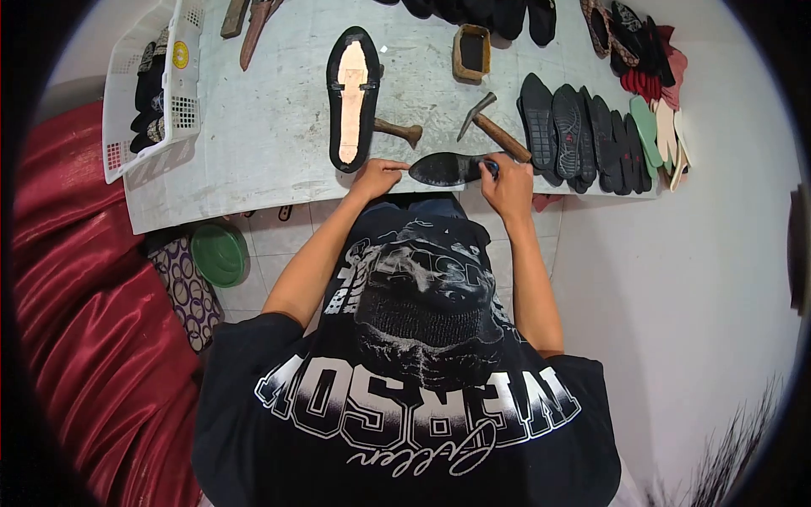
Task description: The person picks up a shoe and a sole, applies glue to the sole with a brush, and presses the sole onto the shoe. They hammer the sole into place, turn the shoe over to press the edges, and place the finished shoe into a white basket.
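Observation:
A black shoe sole (441, 169) lies flat near the table's front edge, its pointed toe to the left. My left hand (379, 178) rests on the edge with fingers stretched out, a fingertip at the toe of the sole. Over the heel end, my right hand (510, 182) pinches a small blue-and-dark tool (492, 168), mostly hidden by my fingers. Left of the sole, a black shoe (334, 110) sits bottom up, showing its pale inner board. Beyond my right hand lies a hammer (498, 135) with a wooden handle.
A square tub of dark stuff (471, 54) stands farther back. Black soles (568, 131) line up at right, beside green and cream ones. A white plastic basket (181, 80) holds shoes at left. Another wooden handle (397, 131) pokes out beside the upturned shoe.

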`<state>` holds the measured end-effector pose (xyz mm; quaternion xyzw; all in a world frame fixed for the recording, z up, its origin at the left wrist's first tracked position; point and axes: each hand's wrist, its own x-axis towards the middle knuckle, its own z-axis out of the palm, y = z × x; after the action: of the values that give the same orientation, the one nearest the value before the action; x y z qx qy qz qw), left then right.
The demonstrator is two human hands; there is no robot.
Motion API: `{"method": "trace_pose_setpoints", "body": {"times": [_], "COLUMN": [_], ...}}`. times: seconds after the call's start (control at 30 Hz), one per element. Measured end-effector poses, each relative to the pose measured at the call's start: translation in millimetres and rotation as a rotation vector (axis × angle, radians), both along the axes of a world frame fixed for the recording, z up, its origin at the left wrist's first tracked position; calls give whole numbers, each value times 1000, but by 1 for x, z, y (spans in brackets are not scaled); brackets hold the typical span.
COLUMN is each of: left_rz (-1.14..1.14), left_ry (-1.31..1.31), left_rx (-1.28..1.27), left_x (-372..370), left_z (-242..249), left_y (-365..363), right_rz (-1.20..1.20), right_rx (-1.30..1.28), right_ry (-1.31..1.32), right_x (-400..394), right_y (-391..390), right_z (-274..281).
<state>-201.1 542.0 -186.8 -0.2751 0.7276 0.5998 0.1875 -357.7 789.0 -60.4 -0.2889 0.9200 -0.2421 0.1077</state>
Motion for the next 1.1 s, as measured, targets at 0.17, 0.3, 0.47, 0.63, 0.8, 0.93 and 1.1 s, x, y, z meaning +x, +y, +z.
{"method": "trace_pose_setpoints", "body": {"times": [0.17, 0.3, 0.47, 0.63, 0.8, 0.93, 1.1], "left_rz": [210, 280, 421, 363, 378, 393, 380], "left_ry": [-25, -53, -3, -20, -52, -64, -38], "left_rx": [306, 396, 505, 456, 488, 515, 489], "left_x": [-10, -12, -3, -5, -3, 0, 4], "left_z": [4, 16, -11, -18, -18, -20, -26], "left_y": [10, 12, 15, 12, 7, 3, 2], "right_rz": [-63, -78, -7, 15, 175, 256, 359], "right_rx": [-115, -191, -90, 165, 79, -139, 64], "right_ry": [-14, -98, -133, 107, 391, -155, 1], "right_x": [-3, 6, 6, -42, -43, -24, -34], "right_y": [-6, -17, -30, -10, -21, -33, -11], "right_z": [2, 1, -1, -4, 21, 11, 17]}}
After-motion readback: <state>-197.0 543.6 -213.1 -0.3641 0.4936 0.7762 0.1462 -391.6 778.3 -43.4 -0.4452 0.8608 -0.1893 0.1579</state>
